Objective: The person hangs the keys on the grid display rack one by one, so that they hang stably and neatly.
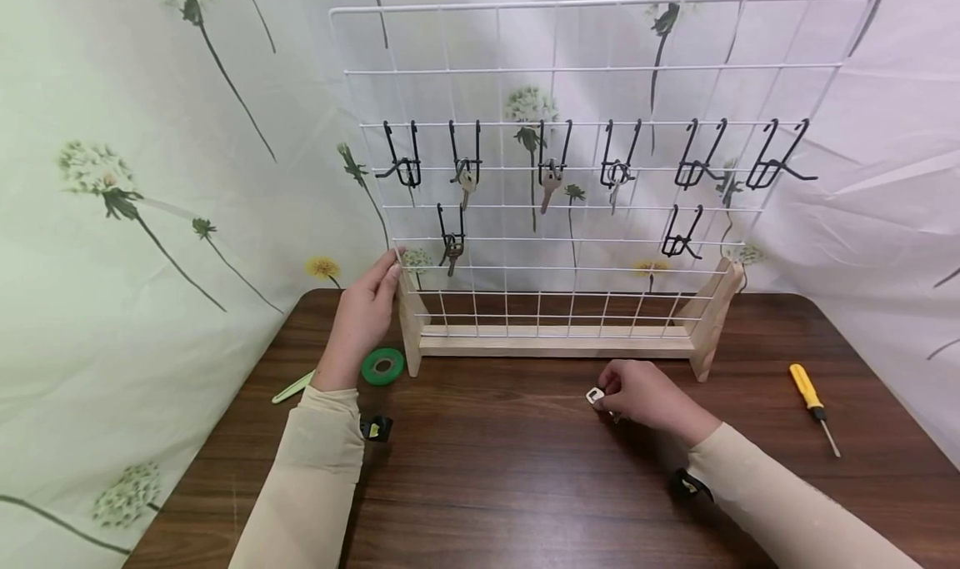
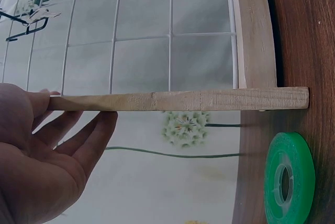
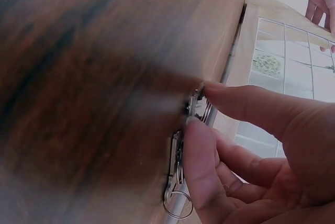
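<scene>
With thumb and fingers on either side, my left hand (image 1: pixel 369 298) grips the wooden side post (image 2: pixel 172 101) of a white wire grid rack (image 1: pixel 525 267). My right hand (image 1: pixel 648 394) is low over the table in front of the rack's base. Its thumb and forefinger pinch a small bunch of silvery keys (image 3: pixel 178 156) close to the tabletop, a thin ring (image 3: pixel 178 204) hanging at one end. A pale key head (image 1: pixel 595 396) with a hole sticks out past the fingertips in the head view; the fingers hide much of the bunch.
Black hooks (image 1: pixel 693 165) line the grid in two rows; several hold keys (image 1: pixel 551 187). Green tape (image 1: pixel 370 371) lies by the rack's left foot, beside a light green tool (image 1: pixel 292 387). On the right is a yellow-handled screwdriver (image 1: pixel 806 390). Patterned cloth (image 1: pixel 112 302) surrounds the table.
</scene>
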A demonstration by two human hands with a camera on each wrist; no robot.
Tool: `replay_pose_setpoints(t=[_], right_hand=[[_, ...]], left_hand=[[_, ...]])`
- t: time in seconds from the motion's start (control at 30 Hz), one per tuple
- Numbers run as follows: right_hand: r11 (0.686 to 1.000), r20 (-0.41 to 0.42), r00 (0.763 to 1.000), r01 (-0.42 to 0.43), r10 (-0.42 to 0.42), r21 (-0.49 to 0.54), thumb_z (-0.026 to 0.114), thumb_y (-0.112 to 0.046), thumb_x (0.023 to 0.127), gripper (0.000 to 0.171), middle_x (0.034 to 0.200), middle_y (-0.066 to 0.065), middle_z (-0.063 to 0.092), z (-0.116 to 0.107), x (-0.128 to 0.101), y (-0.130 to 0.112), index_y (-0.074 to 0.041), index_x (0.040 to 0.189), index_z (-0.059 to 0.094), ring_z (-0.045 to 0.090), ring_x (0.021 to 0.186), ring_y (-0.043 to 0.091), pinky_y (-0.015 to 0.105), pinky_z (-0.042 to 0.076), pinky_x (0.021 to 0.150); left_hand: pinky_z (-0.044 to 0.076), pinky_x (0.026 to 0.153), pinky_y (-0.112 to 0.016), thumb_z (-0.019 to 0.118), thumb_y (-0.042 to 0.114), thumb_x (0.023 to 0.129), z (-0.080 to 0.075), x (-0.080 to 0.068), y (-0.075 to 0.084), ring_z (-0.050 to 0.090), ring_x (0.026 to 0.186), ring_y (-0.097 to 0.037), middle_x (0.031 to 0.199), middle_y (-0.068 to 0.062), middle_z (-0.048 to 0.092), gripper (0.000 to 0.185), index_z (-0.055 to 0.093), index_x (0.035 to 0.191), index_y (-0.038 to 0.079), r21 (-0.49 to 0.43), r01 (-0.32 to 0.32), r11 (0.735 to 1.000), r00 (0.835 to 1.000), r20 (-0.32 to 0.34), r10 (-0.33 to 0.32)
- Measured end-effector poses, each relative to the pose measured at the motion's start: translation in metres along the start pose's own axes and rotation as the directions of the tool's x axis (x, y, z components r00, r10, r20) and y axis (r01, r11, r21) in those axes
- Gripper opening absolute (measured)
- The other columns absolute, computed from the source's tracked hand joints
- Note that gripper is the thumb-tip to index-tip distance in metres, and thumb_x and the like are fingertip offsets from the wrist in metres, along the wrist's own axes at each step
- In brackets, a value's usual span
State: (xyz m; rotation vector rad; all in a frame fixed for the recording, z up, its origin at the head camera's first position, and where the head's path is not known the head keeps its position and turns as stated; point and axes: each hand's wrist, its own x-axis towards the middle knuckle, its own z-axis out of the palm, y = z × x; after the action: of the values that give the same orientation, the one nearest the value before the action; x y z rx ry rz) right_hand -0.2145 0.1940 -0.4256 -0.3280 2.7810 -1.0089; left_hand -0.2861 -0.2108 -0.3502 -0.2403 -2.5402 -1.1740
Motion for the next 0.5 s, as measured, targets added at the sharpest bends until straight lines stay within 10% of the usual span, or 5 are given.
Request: replay_pose_setpoints(t=[0.5], right_hand=[[1.000,0.066,0.998,-0.009,0.011,-0.029,0.083,-0.011,0.089,0.015,0.074,0.000,0.072,-0.0037,0.0065,-0.0044,-0.006,0.087,0.069,0.064,0.057,0.008,0.025,0.055,0.053]], left_hand=[[0.037,0.130,-0.056,0.041,0.039,0.117,-0.0004,-0.0004,0.0003,0.043,0.158,-0.033,0.169,-0.007,0.045,0.050,0.048,0.163,0.019,-0.002,-0.010,1.000,1.000,-0.001,0.010]])
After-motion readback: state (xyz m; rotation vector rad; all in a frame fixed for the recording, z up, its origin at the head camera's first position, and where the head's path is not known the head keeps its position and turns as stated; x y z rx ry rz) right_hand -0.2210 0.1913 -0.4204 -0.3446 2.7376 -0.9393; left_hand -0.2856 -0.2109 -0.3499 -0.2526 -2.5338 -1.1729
